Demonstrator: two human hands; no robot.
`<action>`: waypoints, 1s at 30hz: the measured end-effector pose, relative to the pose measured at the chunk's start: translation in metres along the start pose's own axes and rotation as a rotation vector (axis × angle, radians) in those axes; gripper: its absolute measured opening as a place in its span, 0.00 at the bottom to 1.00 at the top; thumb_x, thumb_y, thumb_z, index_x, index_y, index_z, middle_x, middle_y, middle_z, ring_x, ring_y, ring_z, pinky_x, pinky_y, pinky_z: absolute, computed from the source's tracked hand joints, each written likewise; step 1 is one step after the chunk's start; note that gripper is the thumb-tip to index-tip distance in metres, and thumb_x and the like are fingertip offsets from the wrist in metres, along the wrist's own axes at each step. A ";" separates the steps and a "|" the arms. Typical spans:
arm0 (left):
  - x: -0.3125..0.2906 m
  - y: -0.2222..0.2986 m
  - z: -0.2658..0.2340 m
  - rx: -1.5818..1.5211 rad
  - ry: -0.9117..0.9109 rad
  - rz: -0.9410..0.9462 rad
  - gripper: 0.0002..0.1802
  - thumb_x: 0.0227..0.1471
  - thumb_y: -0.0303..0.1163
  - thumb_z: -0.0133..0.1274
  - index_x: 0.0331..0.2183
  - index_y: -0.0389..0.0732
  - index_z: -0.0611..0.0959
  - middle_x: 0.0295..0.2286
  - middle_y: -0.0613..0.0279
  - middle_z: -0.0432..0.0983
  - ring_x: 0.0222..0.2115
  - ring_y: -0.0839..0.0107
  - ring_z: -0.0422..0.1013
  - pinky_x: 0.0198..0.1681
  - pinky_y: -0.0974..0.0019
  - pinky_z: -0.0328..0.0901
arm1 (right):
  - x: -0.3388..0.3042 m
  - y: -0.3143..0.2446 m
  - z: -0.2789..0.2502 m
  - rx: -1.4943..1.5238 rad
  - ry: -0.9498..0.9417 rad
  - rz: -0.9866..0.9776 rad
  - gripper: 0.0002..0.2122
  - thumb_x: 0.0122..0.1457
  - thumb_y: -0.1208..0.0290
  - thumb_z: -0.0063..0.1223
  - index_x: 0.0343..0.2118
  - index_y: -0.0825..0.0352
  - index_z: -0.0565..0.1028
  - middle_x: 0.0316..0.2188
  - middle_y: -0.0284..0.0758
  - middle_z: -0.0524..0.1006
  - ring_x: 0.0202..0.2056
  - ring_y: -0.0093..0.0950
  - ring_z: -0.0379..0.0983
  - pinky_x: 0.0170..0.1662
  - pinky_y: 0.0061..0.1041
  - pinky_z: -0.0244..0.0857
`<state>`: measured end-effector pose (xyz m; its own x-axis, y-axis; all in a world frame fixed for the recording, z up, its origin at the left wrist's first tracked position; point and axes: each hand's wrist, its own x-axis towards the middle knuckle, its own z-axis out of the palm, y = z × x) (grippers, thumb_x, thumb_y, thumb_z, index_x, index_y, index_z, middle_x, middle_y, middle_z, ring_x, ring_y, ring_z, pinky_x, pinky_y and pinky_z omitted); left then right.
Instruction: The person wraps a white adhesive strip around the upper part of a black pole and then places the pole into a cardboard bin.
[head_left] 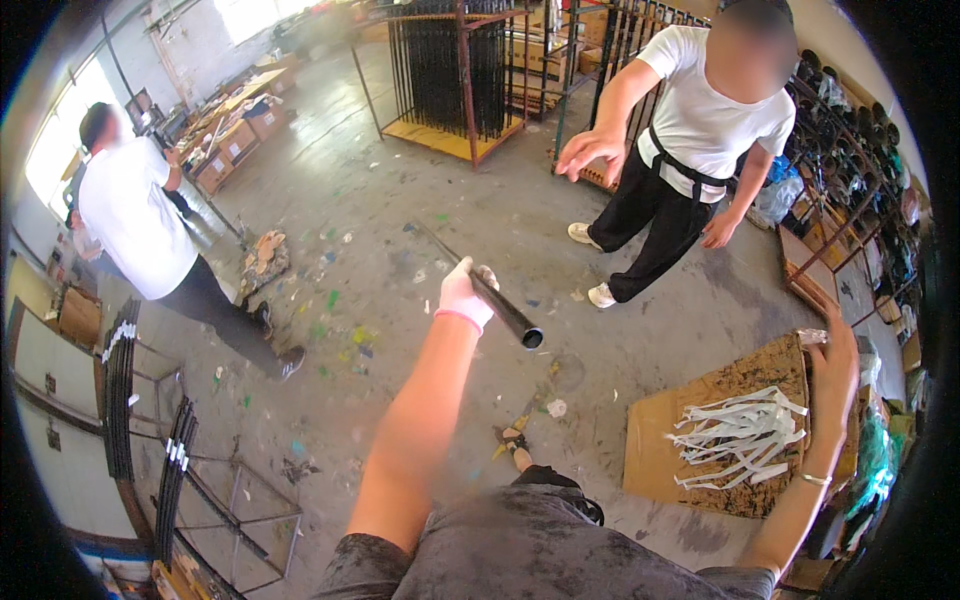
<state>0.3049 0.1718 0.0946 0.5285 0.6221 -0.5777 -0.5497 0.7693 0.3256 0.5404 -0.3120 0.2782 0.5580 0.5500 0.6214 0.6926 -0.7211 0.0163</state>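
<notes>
My left hand [466, 296], in a white glove with a pink cuff, is wrapped round a long black tube [512, 322] held out in front of me. The tube's hollow, wider end points toward me, and its narrow end runs off to the upper left. Far to the right, my bare right hand [838, 352] reaches along the edge of a worn cardboard box [655, 450], fingers stretched out and thumb apart. Whether it touches the box's corner, I cannot tell. A bunch of white strips [740, 438] lies on top of the box, just left of my right arm.
Facing me, a person in white [715, 130] stands with one arm stretched out. Another person [140, 215] is at the left. Metal racks with black tubes [120, 400] stand at lower left; a tall rack [455, 75] is behind. Crowded shelving [850, 180] lines the right.
</notes>
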 end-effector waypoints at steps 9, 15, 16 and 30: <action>0.067 -0.054 0.086 -0.202 0.111 -0.162 0.06 0.57 0.30 0.45 0.34 0.37 0.71 0.27 0.57 0.72 0.26 0.63 0.73 0.31 0.60 0.73 | 0.042 -0.233 0.019 0.724 0.246 -0.581 0.23 0.38 0.72 0.68 0.40 0.64 0.74 0.32 0.35 0.73 0.32 0.36 0.71 0.35 0.34 0.66; 0.112 -0.091 0.110 0.572 -0.289 0.227 0.13 0.59 0.32 0.37 0.41 0.39 0.74 0.37 0.56 0.75 0.39 0.61 0.74 0.42 0.58 0.72 | 0.010 -0.198 0.043 0.699 0.159 -0.394 0.20 0.39 0.74 0.68 0.38 0.65 0.74 0.30 0.36 0.72 0.30 0.36 0.69 0.34 0.34 0.64; 0.116 -0.098 0.112 0.630 -0.338 0.236 0.14 0.60 0.33 0.37 0.43 0.40 0.74 0.39 0.57 0.76 0.40 0.62 0.73 0.43 0.59 0.71 | 0.003 -0.191 0.049 0.685 0.136 -0.351 0.19 0.39 0.74 0.67 0.37 0.65 0.74 0.30 0.36 0.72 0.31 0.37 0.69 0.34 0.34 0.64; 0.045 -0.051 0.198 0.216 -0.460 -0.125 0.25 0.58 0.46 0.50 0.43 0.30 0.72 0.36 0.47 0.74 0.35 0.58 0.74 0.42 0.58 0.72 | -0.040 -0.168 0.148 0.752 -0.276 -0.097 0.14 0.40 0.82 0.60 0.34 0.70 0.73 0.28 0.42 0.73 0.32 0.40 0.70 0.37 0.37 0.64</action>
<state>0.4847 0.1890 0.1997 0.8378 0.4861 -0.2488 -0.3441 0.8237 0.4506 0.4695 -0.1504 0.1348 0.5044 0.7507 0.4267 0.8111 -0.2425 -0.5323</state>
